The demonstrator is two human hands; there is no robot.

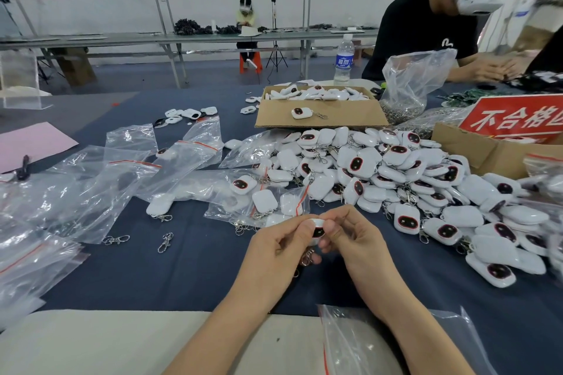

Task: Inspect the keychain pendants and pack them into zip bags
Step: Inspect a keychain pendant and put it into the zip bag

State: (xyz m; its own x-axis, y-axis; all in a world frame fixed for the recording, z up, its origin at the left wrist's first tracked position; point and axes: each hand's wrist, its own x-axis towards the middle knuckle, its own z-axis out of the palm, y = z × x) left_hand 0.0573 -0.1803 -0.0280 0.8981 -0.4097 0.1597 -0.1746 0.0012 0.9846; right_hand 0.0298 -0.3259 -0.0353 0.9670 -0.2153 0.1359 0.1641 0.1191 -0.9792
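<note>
A white keychain pendant point(318, 231) with a dark red-rimmed face is held between both hands above the blue table cloth. My left hand point(278, 248) pinches its left side and my right hand point(345, 236) pinches its right side. Its metal clasp point(307, 259) hangs below. A large pile of the same pendants point(405, 179) spreads to the right. Clear zip bags point(91, 179) with red seal lines lie to the left, some holding pendants point(265, 201). Another zip bag point(365, 341) lies under my right forearm.
A cardboard box point(320, 114) of pendants stands behind the pile. A second box with a red sign point(515, 119) is at right. A water bottle point(343, 59), loose clasps point(166, 242), pink paper point(33, 143) and a person working at far right are also here.
</note>
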